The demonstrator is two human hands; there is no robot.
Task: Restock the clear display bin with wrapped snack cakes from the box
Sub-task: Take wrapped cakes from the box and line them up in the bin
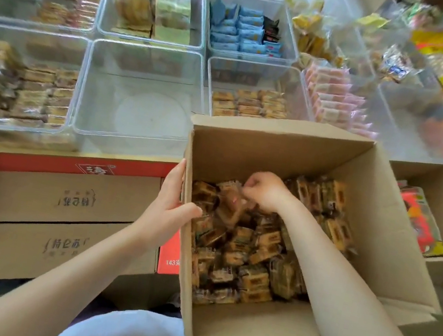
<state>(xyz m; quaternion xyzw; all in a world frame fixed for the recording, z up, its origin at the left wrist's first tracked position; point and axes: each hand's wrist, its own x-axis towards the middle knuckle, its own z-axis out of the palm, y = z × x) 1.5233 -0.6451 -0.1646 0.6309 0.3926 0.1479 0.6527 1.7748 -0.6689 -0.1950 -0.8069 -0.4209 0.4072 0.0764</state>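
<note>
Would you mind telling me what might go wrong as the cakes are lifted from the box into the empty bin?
1. The right hand pinches a loosely piled snack cake; neighbours might snag and spill.
2. Only the left hand, gripping the wall, steadies the box; it could tip.
3. The empty clear bin sits among similar stocked bins, so misplacement is possible.

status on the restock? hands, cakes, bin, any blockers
Left hand grips the box wall. Right hand inside the box, pinching a cake. Bin holds no cakes yet. Nothing in the way.
</note>
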